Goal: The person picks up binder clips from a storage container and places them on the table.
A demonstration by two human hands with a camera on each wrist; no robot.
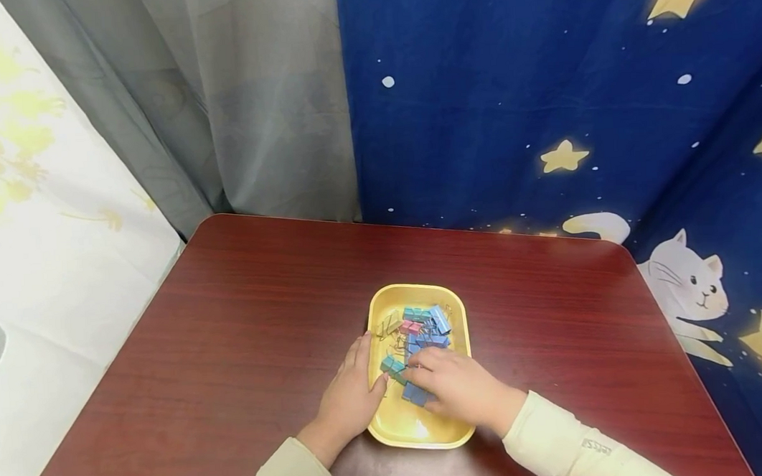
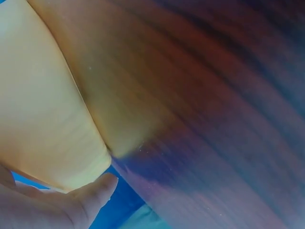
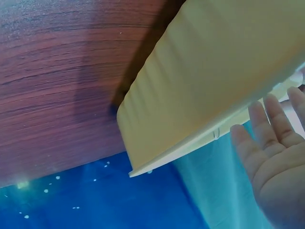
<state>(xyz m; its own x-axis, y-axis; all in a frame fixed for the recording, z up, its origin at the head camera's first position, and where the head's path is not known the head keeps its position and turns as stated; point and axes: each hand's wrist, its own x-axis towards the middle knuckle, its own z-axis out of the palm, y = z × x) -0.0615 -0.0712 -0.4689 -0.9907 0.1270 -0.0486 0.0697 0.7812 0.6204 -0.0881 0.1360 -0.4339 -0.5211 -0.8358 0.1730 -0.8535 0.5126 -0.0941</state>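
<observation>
In the head view a yellow tray [image 1: 424, 437] holds several binder clips. My left hand [image 1: 347, 405] rests along its left side, fingers straight, with the thumb at the rim. Inside the tray, my right hand [image 1: 456, 385] is bent over the clips. A blue binder clip [image 1: 416, 394] lies by its fingertips; whether they pinch it is hidden. Next to that is a teal binder clip [image 1: 393, 367]. Farther back lie a pink binder clip [image 1: 410, 327], a yellow binder clip [image 1: 389, 324] and more blue ones. In the right wrist view, several fingers [image 3: 261, 125] extend beside the tray's rim.
The tray stands on a dark red-brown wooden table [image 1: 262, 309]. Behind it hang a grey curtain [image 1: 277, 107] and a blue curtain [image 1: 479, 139] with stars and a white cat. A white patterned cloth [image 1: 43, 212] hangs at the left.
</observation>
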